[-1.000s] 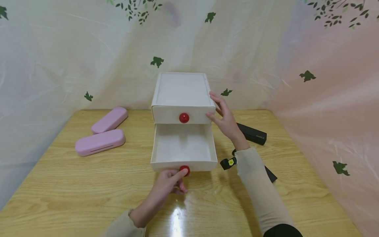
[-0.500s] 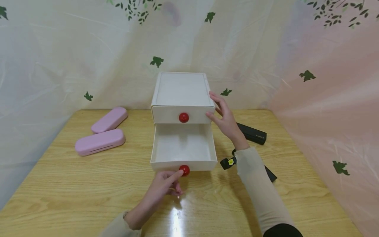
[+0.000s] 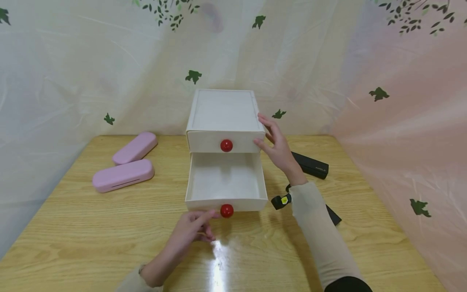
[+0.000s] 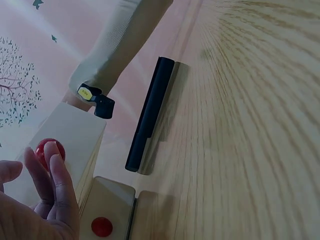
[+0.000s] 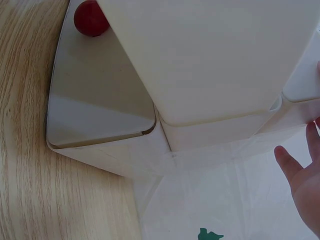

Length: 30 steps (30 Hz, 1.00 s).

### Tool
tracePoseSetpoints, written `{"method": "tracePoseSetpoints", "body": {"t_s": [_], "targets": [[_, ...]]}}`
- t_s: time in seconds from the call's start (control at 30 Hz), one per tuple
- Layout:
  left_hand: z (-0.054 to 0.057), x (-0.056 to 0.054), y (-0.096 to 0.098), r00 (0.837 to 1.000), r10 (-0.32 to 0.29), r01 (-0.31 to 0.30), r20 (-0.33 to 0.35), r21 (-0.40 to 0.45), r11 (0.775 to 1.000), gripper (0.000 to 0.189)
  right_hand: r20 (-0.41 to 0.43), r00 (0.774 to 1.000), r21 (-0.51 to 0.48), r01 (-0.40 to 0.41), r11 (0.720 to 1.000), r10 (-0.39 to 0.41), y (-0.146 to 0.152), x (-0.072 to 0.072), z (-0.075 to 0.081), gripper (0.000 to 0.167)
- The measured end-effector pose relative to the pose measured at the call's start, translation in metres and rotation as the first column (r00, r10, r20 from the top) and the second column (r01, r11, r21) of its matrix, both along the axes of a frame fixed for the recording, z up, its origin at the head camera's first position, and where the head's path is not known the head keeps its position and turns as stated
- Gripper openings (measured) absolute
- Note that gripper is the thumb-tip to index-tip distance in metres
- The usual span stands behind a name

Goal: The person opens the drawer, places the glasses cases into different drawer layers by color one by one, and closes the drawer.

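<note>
A white drawer cabinet (image 3: 226, 109) stands at the table's back middle. Its top drawer is closed, while the drawer (image 3: 226, 178) below is pulled out, nothing inside it. Just left of that drawer's red knob (image 3: 227, 211), my left hand (image 3: 187, 229) hovers with relaxed fingers, apart from the knob. In the left wrist view, fingertips overlap the knob. My right hand (image 3: 279, 150) rests on the cabinet's upper right side, thumb at the front edge and fingers spread along the side. A closed bottom drawer (image 5: 95, 95) with its own red knob (image 5: 91, 17) shows in the right wrist view.
Two lilac cases (image 3: 123, 175) lie touching on the left of the wooden table (image 3: 91, 235). To the right, a long black box (image 3: 311, 165) and another black item (image 3: 333, 215) lie partly behind the right arm. A patterned curtain (image 3: 164, 61) hangs close behind the cabinet.
My left hand has let go of the pulled-out drawer's red knob and moved left and slightly down from it. The drawer and my right hand stay where they were.
</note>
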<state>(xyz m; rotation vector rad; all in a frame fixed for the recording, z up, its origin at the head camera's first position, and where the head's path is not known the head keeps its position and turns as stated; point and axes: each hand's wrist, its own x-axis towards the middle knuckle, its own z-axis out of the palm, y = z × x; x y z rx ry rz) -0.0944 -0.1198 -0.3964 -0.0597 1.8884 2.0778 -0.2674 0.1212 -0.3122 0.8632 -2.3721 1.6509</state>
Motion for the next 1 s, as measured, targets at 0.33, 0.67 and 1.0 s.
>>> {"method": "tracePoseSetpoints", "body": {"t_s": [0.33,0.67,1.0], "targets": [[0.000,0.004,-0.023,1.000,0.022,-0.022,0.011,-0.048,0.999,0.053,-0.003,1.000,-0.007,-0.006,1.000,0.006,0.000,0.001,0.000,0.058],[0.003,0.005,-0.043,0.998,0.069,-0.068,0.010,-0.087,0.994,0.057,-0.007,1.000,-0.023,-0.017,1.000,0.017,0.003,-0.009,-0.010,0.059],[0.004,0.004,-0.057,0.988,0.154,-0.152,0.013,-0.105,0.983,0.049,-0.042,0.999,-0.029,-0.011,1.000,0.010,0.006,-0.023,-0.025,0.060]]}}
